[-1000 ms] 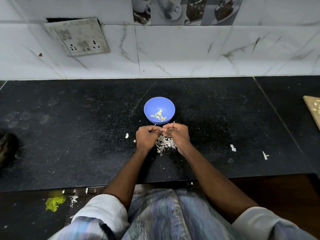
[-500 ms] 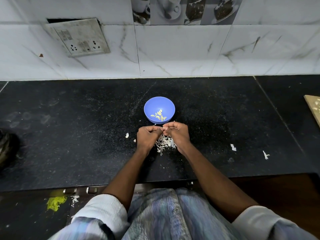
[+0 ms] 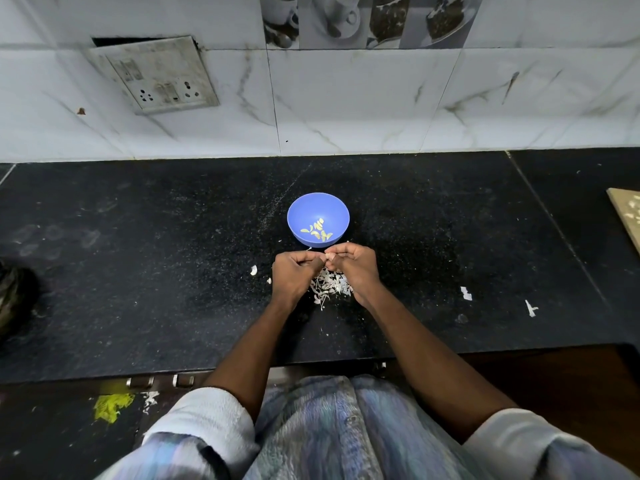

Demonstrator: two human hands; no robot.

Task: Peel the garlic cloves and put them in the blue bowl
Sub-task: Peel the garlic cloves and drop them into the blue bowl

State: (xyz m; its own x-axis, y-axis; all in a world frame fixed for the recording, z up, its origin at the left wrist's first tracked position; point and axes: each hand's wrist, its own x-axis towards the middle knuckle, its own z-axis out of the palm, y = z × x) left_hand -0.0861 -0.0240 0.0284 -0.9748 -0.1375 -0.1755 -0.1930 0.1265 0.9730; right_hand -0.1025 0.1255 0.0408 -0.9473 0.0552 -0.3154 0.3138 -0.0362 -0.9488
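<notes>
head view: peel pile [image 3: 330,285] (under hands) before blue bowl [image 3: 318,206].

Whatever the left hand [image 3: 296,271] and right hand [image 3: 353,266] pinch between them is too small to identify. At 3 o'clock a board [image 3: 628,216] is cut off; at 9 o'clock a dark object [image 3: 14,299] is too.

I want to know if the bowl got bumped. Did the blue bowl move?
No. The blue bowl sits in the same spot on the black counter, just beyond both hands, as before.
</notes>
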